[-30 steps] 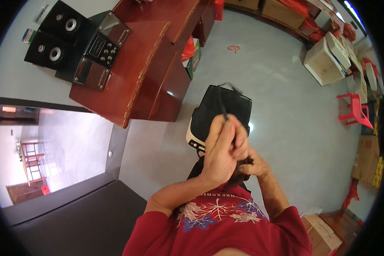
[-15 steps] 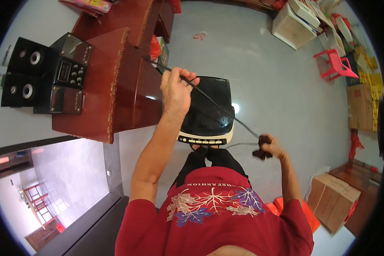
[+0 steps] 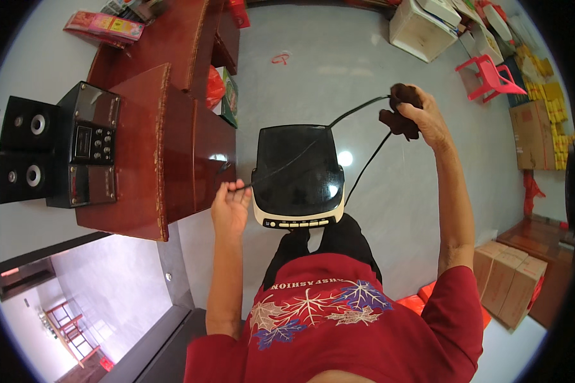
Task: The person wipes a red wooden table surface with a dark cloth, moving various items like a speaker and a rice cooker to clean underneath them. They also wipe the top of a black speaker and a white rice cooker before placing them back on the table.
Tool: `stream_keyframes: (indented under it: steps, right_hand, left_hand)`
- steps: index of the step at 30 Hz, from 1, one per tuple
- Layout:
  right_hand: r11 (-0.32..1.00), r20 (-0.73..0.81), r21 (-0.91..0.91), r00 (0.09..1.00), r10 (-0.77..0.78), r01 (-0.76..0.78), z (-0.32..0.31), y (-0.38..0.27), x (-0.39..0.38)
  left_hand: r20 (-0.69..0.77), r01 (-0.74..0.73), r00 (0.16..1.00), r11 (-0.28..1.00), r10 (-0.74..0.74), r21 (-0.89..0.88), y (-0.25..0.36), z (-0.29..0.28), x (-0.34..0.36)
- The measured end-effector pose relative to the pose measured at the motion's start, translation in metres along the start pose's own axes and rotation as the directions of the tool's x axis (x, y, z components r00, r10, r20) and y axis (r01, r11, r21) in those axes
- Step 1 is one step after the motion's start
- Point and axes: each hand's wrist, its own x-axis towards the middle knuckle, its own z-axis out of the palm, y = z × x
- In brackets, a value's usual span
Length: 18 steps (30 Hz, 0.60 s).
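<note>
A black power cord (image 3: 359,108) runs from my left hand (image 3: 230,214) across an appliance to a dark brown cloth (image 3: 402,113). My left hand, left of the appliance, pinches the cord near one end between thumb and fingertips. Out to the far right, my right hand (image 3: 433,121) is closed on the bunched cloth, which wraps around the cord. From the cloth the cord drops back toward the appliance's right side. The appliance (image 3: 297,171) stands on the floor before me, with a glossy black top, cream edge and a row of buttons facing me.
Left stands a reddish-brown wooden desk (image 3: 140,153) with black speakers (image 3: 29,153) on it. A pink stool (image 3: 490,78), a white foam box (image 3: 421,32) and cardboard boxes (image 3: 508,281) line the right. Grey floor (image 3: 313,70) lies beyond the appliance.
My right hand has swung up and away from me with the cloth. My left hand has come nearer and leftward off the appliance, still on the cord, which now bends over it.
</note>
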Motion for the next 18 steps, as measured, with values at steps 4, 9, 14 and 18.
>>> stream_keyframes:
  steps: [4, 9, 14, 18]
  right_hand:
    - [0.959, 0.209, -0.167, 0.959, -0.192, 0.228, 0.034, -0.036, 0.050]
    - [0.867, 0.377, -0.372, 0.907, -0.186, 0.332, 0.083, -0.013, 0.121]
    - [0.877, 0.398, -0.361, 0.903, -0.164, 0.318, 0.110, 0.065, 0.171]
    - [0.888, 0.491, -0.219, 0.832, -0.258, 0.405, 0.154, 0.056, 0.182]
  left_hand:
    - [-0.266, -0.029, 0.964, 0.991, -0.007, -0.132, -0.019, -0.046, -0.019]
    - [-0.368, -0.072, 0.929, 0.964, -0.029, -0.258, -0.054, -0.057, -0.041]
    - [-0.428, -0.104, 0.897, 0.888, -0.110, -0.447, -0.092, -0.066, -0.050]
    - [-0.524, -0.212, 0.848, 0.860, -0.074, -0.465, -0.111, -0.080, -0.060]
